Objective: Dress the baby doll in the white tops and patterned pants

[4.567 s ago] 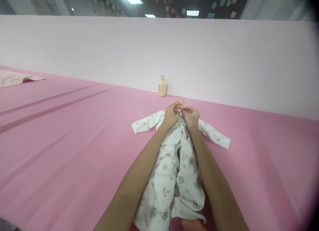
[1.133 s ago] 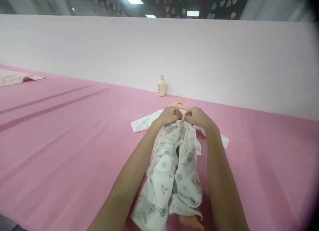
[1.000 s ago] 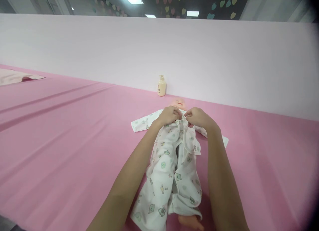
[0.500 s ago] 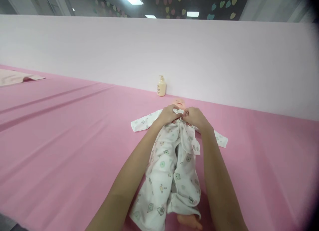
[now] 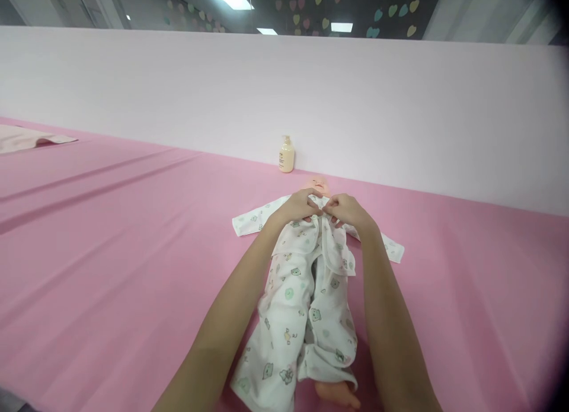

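Observation:
A baby doll (image 5: 318, 184) lies on its back on the pink surface, dressed in a white romper (image 5: 306, 305) printed with small green animals. Only the top of its head and one bare foot (image 5: 336, 393) show. My left hand (image 5: 297, 206) and my right hand (image 5: 347, 210) meet at the romper's collar, just below the doll's chin. Both pinch the fabric edges there, fingers closed. The front of the romper hangs apart lower down the body. Its sleeves lie spread to either side.
A cream pump bottle (image 5: 287, 155) stands against the pale pink wall (image 5: 355, 104) behind the doll's head. A folded pale cloth (image 5: 26, 139) lies at the far left. The pink sheet (image 5: 111, 240) stretches wide on both sides.
My hands stayed at the collar throughout. About a second ago they were slightly apart with the right flap lifted; now they are pressed together and the flap lies flatter.

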`<action>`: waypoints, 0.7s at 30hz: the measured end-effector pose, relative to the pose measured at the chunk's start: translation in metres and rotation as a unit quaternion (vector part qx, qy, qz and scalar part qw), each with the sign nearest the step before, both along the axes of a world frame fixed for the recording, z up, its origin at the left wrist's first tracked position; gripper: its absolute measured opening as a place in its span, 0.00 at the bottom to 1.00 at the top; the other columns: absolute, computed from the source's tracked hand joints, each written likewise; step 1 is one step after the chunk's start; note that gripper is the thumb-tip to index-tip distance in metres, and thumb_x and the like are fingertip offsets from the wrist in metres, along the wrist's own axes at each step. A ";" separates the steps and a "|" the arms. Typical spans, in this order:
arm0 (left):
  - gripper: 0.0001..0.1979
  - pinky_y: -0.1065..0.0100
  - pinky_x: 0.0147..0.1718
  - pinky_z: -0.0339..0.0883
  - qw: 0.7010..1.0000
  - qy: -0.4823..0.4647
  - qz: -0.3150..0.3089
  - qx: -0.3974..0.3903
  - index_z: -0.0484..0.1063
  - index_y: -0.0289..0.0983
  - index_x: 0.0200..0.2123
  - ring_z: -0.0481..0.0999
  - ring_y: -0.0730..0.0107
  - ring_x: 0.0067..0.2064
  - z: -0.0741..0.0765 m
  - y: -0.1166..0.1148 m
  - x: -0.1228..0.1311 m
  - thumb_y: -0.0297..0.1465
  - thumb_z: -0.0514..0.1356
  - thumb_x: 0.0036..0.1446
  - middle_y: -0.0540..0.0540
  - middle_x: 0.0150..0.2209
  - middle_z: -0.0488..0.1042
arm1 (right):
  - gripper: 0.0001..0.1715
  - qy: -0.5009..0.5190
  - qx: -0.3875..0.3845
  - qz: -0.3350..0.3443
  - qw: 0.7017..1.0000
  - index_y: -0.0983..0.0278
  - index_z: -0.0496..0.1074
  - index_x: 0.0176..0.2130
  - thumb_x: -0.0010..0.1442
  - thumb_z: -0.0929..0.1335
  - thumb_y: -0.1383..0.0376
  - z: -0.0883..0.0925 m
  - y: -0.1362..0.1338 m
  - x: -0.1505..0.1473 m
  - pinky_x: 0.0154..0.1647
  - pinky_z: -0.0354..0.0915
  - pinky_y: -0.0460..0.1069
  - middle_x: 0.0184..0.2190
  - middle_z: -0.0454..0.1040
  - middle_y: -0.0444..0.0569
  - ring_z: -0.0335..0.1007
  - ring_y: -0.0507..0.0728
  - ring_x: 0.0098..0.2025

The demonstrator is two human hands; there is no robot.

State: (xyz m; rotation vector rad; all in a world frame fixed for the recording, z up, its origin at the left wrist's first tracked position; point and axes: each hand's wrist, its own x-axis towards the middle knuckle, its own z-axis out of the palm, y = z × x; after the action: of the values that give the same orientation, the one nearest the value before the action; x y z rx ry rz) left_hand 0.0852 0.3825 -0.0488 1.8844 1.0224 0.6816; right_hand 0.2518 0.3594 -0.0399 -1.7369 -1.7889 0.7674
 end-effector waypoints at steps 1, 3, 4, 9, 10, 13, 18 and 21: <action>0.25 0.76 0.23 0.66 1.000 0.022 -0.006 0.016 0.63 0.39 0.52 0.71 0.78 0.24 0.001 -0.001 0.000 0.29 0.61 0.49 0.49 0.34 0.75 | 0.04 0.007 0.002 -0.003 1.000 0.66 0.68 0.31 0.51 0.67 0.67 -0.001 0.000 0.000 0.19 0.65 0.43 0.29 0.73 0.49 0.70 0.51 0.24; 0.26 0.74 0.25 0.67 0.996 0.070 -0.017 0.044 0.61 0.40 0.54 0.73 0.76 0.26 0.008 -0.008 0.001 0.33 0.59 0.51 0.47 0.38 0.75 | 0.04 0.005 0.009 -0.006 1.000 0.66 0.69 0.32 0.51 0.66 0.68 -0.001 0.000 -0.001 0.19 0.65 0.43 0.26 0.73 0.48 0.70 0.50 0.23; 0.26 0.73 0.26 0.68 0.994 0.093 -0.023 0.054 0.60 0.40 0.55 0.73 0.75 0.27 0.012 -0.012 0.001 0.36 0.58 0.53 0.46 0.40 0.75 | 0.04 -0.008 0.016 -0.008 1.000 0.65 0.70 0.32 0.51 0.66 0.69 -0.001 -0.001 -0.002 0.20 0.64 0.43 0.25 0.72 0.47 0.69 0.50 0.22; 0.30 0.70 0.31 0.67 0.974 0.208 -0.007 0.092 0.55 0.44 0.60 0.76 0.68 0.37 0.041 -0.040 -0.004 0.39 0.56 0.54 0.44 0.51 0.72 | 0.04 -0.137 0.074 -0.046 0.987 0.65 0.73 0.26 0.50 0.68 0.67 0.013 -0.011 -0.010 0.22 0.62 0.44 0.25 0.74 0.47 0.67 0.49 0.20; 0.30 0.71 0.31 0.67 0.969 0.225 0.005 0.104 0.56 0.44 0.59 0.76 0.66 0.40 0.046 -0.044 -0.004 0.39 0.57 0.53 0.44 0.52 0.71 | 0.05 -0.148 0.078 -0.046 0.985 0.66 0.72 0.25 0.50 0.68 0.66 0.018 -0.015 -0.012 0.22 0.61 0.44 0.25 0.74 0.48 0.67 0.50 0.20; 0.25 0.70 0.32 0.66 0.956 0.265 0.032 0.123 0.64 0.42 0.52 0.75 0.63 0.43 0.053 -0.052 -0.004 0.40 0.59 0.50 0.44 0.50 0.72 | 0.09 -0.136 0.038 -0.015 0.990 0.66 0.69 0.24 0.51 0.69 0.63 0.030 -0.027 -0.015 0.21 0.62 0.45 0.22 0.74 0.48 0.68 0.51 0.19; 0.20 0.68 0.29 0.65 0.937 0.329 0.031 0.117 0.70 0.40 0.39 0.75 0.63 0.37 0.048 -0.053 0.004 0.43 0.64 0.42 0.46 0.40 0.75 | 0.13 -0.154 -0.062 0.043 0.985 0.66 0.64 0.20 0.49 0.70 0.63 0.032 -0.034 -0.017 0.19 0.64 0.45 0.18 0.72 0.49 0.70 0.54 0.18; 0.19 0.67 0.29 0.65 0.928 0.344 0.024 0.142 0.69 0.39 0.34 0.75 0.63 0.36 0.041 -0.050 0.006 0.43 0.65 0.40 0.47 0.38 0.75 | 0.13 -0.155 -0.097 0.059 0.981 0.65 0.63 0.19 0.48 0.69 0.65 0.026 -0.031 -0.016 0.19 0.65 0.45 0.19 0.73 0.50 0.72 0.55 0.19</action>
State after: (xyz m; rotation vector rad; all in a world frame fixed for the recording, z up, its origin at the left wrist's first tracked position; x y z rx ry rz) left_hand 0.0907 0.3327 -0.0077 2.4394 1.4624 0.1802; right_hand 0.2362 0.3289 -0.0137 -1.9809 -2.0989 0.7762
